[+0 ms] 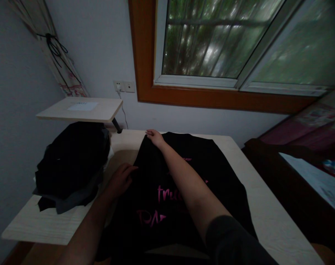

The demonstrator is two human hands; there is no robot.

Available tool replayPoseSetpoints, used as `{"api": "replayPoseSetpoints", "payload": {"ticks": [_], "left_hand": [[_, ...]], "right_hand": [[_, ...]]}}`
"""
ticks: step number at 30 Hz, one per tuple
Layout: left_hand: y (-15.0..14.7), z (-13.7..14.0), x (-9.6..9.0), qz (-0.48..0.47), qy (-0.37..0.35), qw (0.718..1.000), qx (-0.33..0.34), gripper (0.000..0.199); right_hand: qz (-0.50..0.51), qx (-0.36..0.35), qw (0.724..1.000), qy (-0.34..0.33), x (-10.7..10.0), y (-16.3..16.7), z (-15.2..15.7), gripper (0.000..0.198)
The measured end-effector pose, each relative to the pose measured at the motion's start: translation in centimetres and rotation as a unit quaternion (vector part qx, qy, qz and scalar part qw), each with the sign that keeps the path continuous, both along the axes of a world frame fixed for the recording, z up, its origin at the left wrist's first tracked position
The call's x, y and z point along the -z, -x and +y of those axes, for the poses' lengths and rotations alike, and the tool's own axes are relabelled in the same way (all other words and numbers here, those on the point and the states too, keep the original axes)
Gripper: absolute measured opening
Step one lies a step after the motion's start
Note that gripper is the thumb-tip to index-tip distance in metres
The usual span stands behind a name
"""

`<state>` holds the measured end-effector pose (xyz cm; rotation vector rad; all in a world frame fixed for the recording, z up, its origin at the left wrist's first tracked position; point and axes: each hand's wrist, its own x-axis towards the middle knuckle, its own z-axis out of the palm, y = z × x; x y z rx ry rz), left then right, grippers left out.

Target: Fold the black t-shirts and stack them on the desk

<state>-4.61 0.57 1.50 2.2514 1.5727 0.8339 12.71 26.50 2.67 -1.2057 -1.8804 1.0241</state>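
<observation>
The black shirt [228, 184] lies spread on the pale table [267, 206] in front of me, and its long axis runs away from my body, towards the wall under the window [200, 48]. What looks like its neck end points to the window, and its lower part comes down to the table's near side, close to me. The pink lettering [152, 218] stands upright to my eyes, so its top also points away — though my right forearm covers a part of it. My right hand [155, 138] is at the far left corner of the shirt, the fingers bent and almost together; whether they pinch the cloth, I cannot tell. My left hand [124, 179] is nearer to me, half curled, with the forefinger reaching to the shirt's left edge — I cannot tell if it grips there. To the left, a pile of dark cloth [73, 158] sits beside the shirt, well apart from it.
</observation>
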Motion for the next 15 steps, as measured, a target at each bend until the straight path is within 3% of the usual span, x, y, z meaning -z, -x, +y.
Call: {"api": "replayPoseSetpoints", "payload": {"ticks": [8, 15], "left_hand": [[0.2, 0.3, 0.1, 0.02, 0.015, 1.0, 0.004, 0.049], [0.0, 0.1, -0.7, 0.041, -0.013, 0.999, 0.007, 0.036]], "right_hand": [[-0.073, -0.046, 0.991, -0.103, -0.6, -4.1, -2.5, 0.046], [-0.17, -0.091, 0.956, -0.222, -0.8, -12.7, -7.1, 0.046]]}}
